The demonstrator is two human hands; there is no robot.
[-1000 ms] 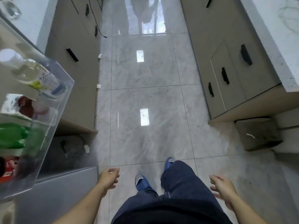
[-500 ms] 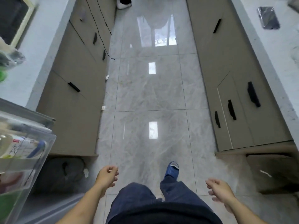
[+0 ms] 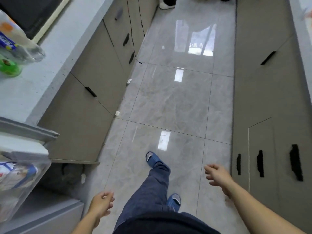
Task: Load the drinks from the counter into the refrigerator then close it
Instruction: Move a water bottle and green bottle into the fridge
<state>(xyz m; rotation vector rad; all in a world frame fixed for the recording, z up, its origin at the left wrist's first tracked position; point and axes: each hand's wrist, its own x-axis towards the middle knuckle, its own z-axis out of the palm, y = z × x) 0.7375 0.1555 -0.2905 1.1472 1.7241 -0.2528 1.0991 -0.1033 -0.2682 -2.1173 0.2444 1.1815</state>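
Note:
Drink bottles stand on the pale counter [image 3: 43,68] at the far left: a clear bottle with a blue and orange label [image 3: 18,43] and a green bottle [image 3: 9,68] beside it. The open refrigerator door [image 3: 25,168] juts in at lower left, its clear shelf bin holding a blue-labelled bottle [image 3: 20,171]. My left hand [image 3: 102,205] hangs low with loosely curled fingers, holding nothing. My right hand [image 3: 217,173] is out to the right, fingers apart and holding nothing. Both hands are well away from the bottles.
Grey-brown cabinets with black handles line both sides of a glossy tiled aisle [image 3: 168,105]. A black cable [image 3: 133,41] hangs down the left cabinets. My legs in jeans and blue slippers [image 3: 152,160] step along the floor. Scraps of paper lie by the left cabinet base.
The view has tilted up and moved along the aisle; the counter bottles came into sight and the door bin slid down to the left. My right hand rose; both stay free of objects.

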